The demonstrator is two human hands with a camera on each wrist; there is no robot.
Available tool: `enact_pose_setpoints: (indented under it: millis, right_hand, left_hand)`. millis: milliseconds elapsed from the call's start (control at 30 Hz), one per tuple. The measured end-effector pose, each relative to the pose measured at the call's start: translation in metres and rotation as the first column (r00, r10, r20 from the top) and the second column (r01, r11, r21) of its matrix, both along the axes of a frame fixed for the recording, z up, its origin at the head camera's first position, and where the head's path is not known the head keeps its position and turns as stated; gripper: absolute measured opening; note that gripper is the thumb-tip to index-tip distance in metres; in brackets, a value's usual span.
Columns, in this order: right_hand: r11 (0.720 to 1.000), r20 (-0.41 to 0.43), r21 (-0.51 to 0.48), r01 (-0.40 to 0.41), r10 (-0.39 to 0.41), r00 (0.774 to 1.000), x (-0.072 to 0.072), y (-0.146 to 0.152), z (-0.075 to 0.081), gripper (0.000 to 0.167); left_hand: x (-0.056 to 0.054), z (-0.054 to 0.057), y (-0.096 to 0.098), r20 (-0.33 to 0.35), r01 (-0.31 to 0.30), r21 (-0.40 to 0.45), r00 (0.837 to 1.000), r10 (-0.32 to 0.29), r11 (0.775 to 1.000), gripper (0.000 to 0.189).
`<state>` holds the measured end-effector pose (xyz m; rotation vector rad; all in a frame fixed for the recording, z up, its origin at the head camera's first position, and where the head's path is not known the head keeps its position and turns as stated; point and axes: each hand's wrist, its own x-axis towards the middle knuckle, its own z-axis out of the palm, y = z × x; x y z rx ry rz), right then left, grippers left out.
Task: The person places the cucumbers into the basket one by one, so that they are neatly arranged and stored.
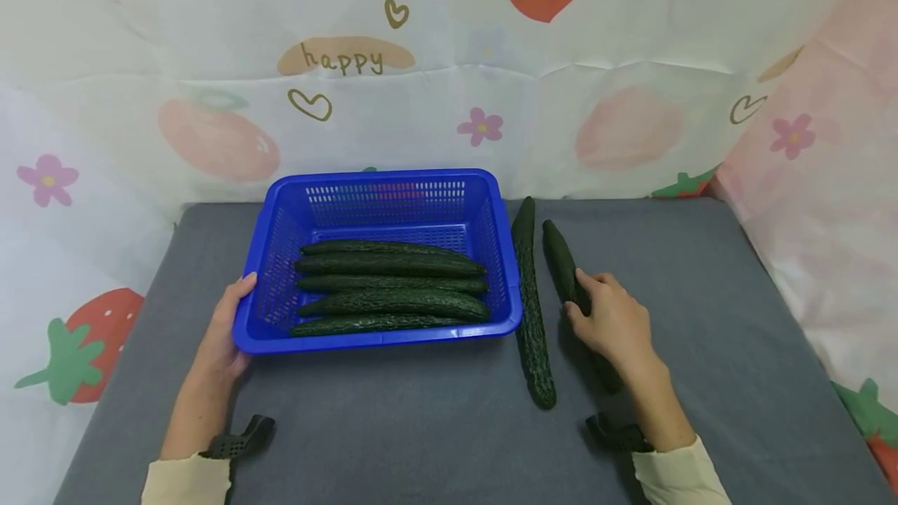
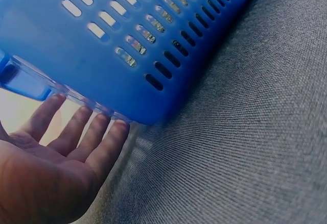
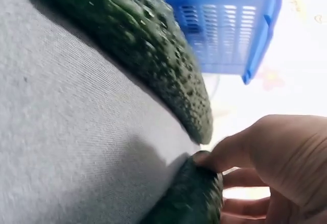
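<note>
A blue plastic basket (image 1: 379, 339) holds several dark green cucumbers (image 1: 393, 302) lying side by side. At its left end my left hand (image 1: 228, 326) holds it, thumb at the rim and fingertips against the outer wall (image 2: 66, 45). My right hand (image 1: 613, 318) grips a cucumber (image 1: 559, 252) on the cloth, with thumb and fingers on either side of its middle; part of it is hidden under the hand. Between the basket and that cucumber lies another long cucumber (image 1: 533, 326), which also shows bumpy and close in the right wrist view (image 3: 148, 40).
Grey cloth (image 1: 393, 427) covers the table. A white curtain (image 1: 435, 123) printed with fruit, hearts and flowers hangs behind it, and a pink-tinted one (image 1: 828, 201) stands along the right edge. Each wrist wears a black strap mount (image 1: 242, 439).
</note>
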<state>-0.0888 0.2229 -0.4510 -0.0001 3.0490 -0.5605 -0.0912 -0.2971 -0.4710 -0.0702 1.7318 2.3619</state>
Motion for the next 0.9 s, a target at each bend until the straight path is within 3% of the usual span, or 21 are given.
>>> enact_pose_setpoints:
  millis: [233,600,767,900]
  right_hand:
    - [1.0,0.065,-0.004,0.031,-0.031,0.997,-0.002,0.006,0.001,0.056]
    - [0.996,0.093,-0.081,0.048,-0.04,0.995,-0.008,0.011,-0.001,0.057]
    - [0.991,0.129,-0.109,0.08,-0.066,0.989,-0.013,0.018,-0.002,0.059]
    - [0.988,0.173,-0.135,0.081,-0.057,0.983,-0.014,0.023,-0.002,0.064]
  left_hand:
    - [0.002,0.001,-0.002,-0.003,0.014,-0.024,1.0,-0.014,1.0,0.041]
    - [0.004,0.001,-0.005,-0.015,0.05,-0.028,0.999,-0.05,0.998,0.047]
    - [0.002,0.001,-0.003,-0.014,0.04,-0.057,0.999,-0.041,0.998,0.05]
    - [0.002,0.0,-0.001,-0.013,0.027,-0.03,1.0,-0.027,0.999,0.043]
